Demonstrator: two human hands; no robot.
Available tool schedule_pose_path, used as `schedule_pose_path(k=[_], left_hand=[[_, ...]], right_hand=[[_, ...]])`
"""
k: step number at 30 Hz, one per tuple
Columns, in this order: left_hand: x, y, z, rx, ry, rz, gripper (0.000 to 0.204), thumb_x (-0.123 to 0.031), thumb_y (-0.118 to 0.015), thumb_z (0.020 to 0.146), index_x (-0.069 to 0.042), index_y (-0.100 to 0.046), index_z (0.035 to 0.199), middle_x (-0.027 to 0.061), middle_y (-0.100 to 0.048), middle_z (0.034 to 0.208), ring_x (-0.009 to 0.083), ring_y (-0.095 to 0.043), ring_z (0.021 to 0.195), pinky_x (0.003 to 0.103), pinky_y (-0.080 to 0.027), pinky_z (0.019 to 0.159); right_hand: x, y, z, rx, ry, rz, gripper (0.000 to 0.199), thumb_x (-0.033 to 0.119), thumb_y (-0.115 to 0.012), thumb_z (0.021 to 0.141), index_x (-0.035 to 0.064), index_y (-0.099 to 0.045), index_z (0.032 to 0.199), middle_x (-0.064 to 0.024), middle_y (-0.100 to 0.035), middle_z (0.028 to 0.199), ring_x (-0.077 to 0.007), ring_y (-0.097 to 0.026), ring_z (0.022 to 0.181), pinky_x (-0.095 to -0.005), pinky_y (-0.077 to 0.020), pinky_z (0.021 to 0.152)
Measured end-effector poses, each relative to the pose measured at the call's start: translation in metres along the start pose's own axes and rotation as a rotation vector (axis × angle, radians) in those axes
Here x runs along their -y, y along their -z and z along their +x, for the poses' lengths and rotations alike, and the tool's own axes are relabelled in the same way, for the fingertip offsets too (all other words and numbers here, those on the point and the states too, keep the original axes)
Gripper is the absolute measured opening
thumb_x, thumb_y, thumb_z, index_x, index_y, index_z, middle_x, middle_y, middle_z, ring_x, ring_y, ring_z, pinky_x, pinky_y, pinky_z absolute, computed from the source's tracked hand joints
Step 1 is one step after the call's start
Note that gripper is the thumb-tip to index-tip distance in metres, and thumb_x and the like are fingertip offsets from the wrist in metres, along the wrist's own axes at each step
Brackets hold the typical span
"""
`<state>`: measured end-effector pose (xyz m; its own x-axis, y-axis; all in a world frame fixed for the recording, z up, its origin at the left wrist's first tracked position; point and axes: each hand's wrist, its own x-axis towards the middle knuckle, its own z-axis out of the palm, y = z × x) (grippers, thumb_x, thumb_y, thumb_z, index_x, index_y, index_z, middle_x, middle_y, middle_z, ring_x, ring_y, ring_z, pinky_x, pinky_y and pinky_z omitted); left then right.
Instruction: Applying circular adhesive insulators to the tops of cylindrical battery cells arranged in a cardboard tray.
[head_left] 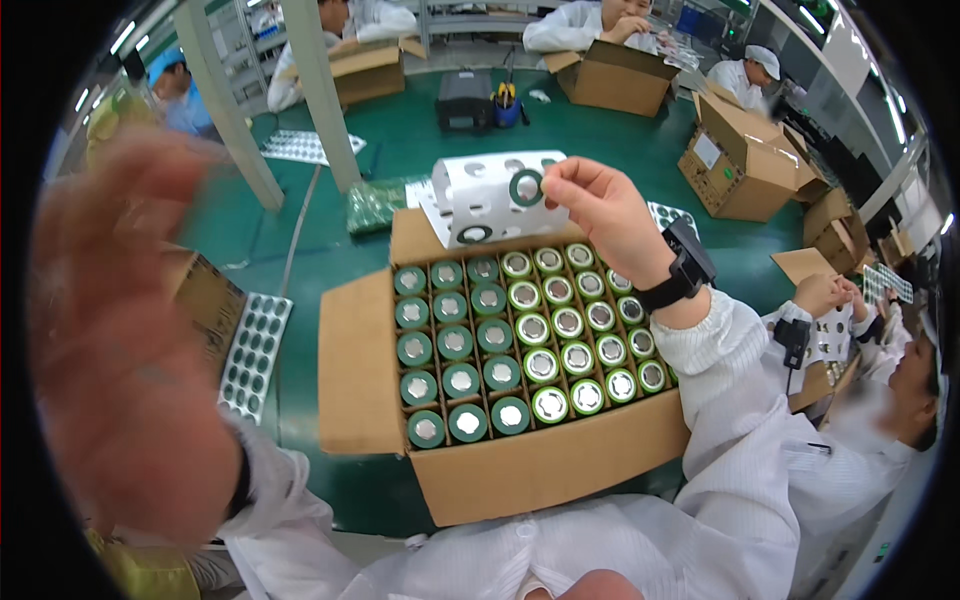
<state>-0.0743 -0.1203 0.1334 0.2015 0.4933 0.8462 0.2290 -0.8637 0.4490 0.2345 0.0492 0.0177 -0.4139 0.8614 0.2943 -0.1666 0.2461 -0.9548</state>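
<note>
Across centre frame, open cardboard box [500, 470] packed with upright green cylindrical cells [500, 340]. At left, blurred left hand [120, 330] raised, fingers spread, holding nothing. Above box, right hand [605, 215] pinching small green ring [526, 187] against white perforated sheet [490, 195].

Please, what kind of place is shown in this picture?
Probably a factory assembly room for batteries. A cardboard box holds rows of round green cells, the right hand pinches a ring from a white sheet, and workers in white coats sit at other boxes.
</note>
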Motion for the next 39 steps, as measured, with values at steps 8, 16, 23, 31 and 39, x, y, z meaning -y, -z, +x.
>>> schedule_pose_path(k=[8, 16, 23, 31, 39], left_hand=[[0.107, -0.068, -0.015, 0.628, 0.495, 0.538, 0.036, -0.026, -0.051, 0.098, 0.001, -0.057, 0.121, 0.0177, -0.063, 0.113, 0.0338, -0.057, 0.110, 0.037, -0.043, 0.095], [0.160, -0.123, -0.007, 0.288, 0.796, -0.449, 0.045, -0.037, -0.049, 0.101, 0.004, -0.063, 0.114, 0.0023, -0.064, 0.102, 0.0087, -0.054, 0.096, 0.024, -0.044, 0.084], [0.191, -0.131, -0.017, -0.121, 0.461, -0.009, 0.034, -0.028, -0.049, 0.102, 0.000, -0.065, 0.113, 0.0057, -0.065, 0.098, 0.0108, -0.056, 0.084, 0.026, -0.045, 0.076], [0.189, -0.134, -0.027, -0.083, 0.328, 0.149, 0.029, -0.022, -0.048, 0.101, -0.002, -0.065, 0.114, 0.0116, -0.063, 0.101, 0.0215, -0.056, 0.093, 0.032, -0.044, 0.081], [0.182, -0.132, -0.026, 0.017, 0.295, 0.315, 0.026, -0.018, -0.050, 0.098, -0.002, -0.066, 0.109, 0.0171, -0.064, 0.085, 0.0326, -0.059, 0.076, 0.038, -0.046, 0.067]], right_hand=[[0.006, 0.003, -0.011, -0.030, 0.032, -0.100, 0.019, 0.020, -0.067, 0.091, 0.0027, -0.066, 0.098, 0.0036, -0.063, 0.092, -0.0041, -0.055, 0.086, -0.0207, -0.0427, 0.079], [0.004, 0.000, -0.008, 0.030, 0.087, -0.057, 0.013, 0.014, -0.067, 0.091, 0.0032, -0.063, 0.096, 0.0046, -0.062, 0.089, -0.0026, -0.056, 0.082, -0.0185, -0.0442, 0.072], [0.019, 0.005, -0.016, -0.056, 0.185, -0.664, 0.011, 0.012, -0.071, 0.082, 0.0035, -0.064, 0.083, -0.0071, -0.058, 0.100, -0.0177, -0.057, 0.098, -0.0306, -0.0439, 0.084], [-0.008, 0.009, -0.008, 0.068, -0.278, -0.508, 0.015, 0.012, -0.069, 0.085, -0.0023, -0.063, 0.084, -0.0056, -0.058, 0.087, -0.0120, -0.059, 0.072, -0.0260, -0.0498, 0.066], [-0.010, 0.009, -0.006, 0.128, -0.269, -0.549, 0.015, 0.014, -0.072, 0.083, 0.0013, -0.063, 0.081, -0.0086, -0.053, 0.093, -0.0170, -0.055, 0.089, -0.0283, -0.0492, 0.074]])
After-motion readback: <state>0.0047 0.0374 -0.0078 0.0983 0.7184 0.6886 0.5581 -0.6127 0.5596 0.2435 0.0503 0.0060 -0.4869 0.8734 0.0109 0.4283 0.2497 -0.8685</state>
